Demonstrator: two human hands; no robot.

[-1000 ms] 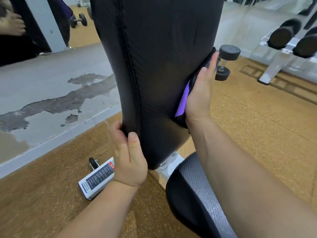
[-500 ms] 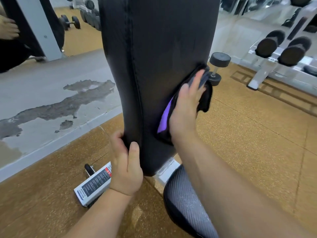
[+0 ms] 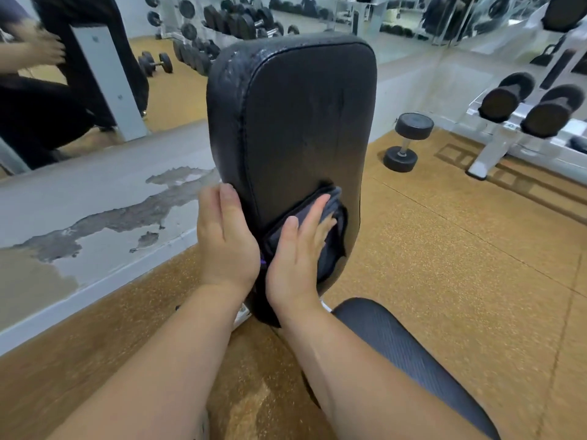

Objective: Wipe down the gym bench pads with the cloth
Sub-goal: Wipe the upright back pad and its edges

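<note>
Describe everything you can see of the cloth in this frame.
The cloth is dark grey, soft and folded into a thick bunched pad, with a small purple edge showing at its lower left. It lies flat against the lower front face of the upright black back pad. The right hand presses it there with an open palm and spread fingers. The left hand grips the pad's edge beside it.

Tan speckled floor (image 3: 444, 265); peeling grey wall (image 3: 95, 211) left under a mirror (image 3: 79, 74); dumbbell (image 3: 405, 142) and rack (image 3: 514, 122) far right.
</note>
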